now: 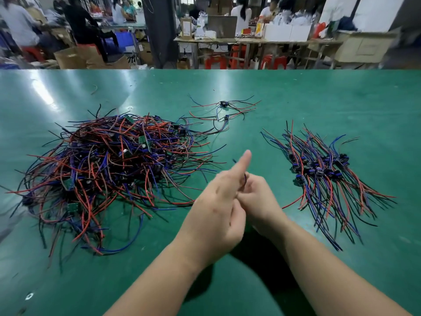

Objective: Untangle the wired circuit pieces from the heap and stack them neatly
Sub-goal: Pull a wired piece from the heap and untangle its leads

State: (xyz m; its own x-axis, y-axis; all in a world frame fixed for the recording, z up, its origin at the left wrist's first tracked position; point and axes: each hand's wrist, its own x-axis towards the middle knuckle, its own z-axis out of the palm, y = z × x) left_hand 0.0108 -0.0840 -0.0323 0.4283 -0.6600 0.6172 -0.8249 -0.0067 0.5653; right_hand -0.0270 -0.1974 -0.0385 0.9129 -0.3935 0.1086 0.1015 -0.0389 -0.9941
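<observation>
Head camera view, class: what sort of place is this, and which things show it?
Probably an electronics assembly workshop. A tangled heap of red, blue and black wired circuit boards lies on a green work mat, sorted pieces alongside, and workbenches with cardboard boxes stand behind.

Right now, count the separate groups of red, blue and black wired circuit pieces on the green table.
3: the tangled heap at left, a small loose cluster far centre, the neat stack at right. The hands may hide another piece.
</observation>
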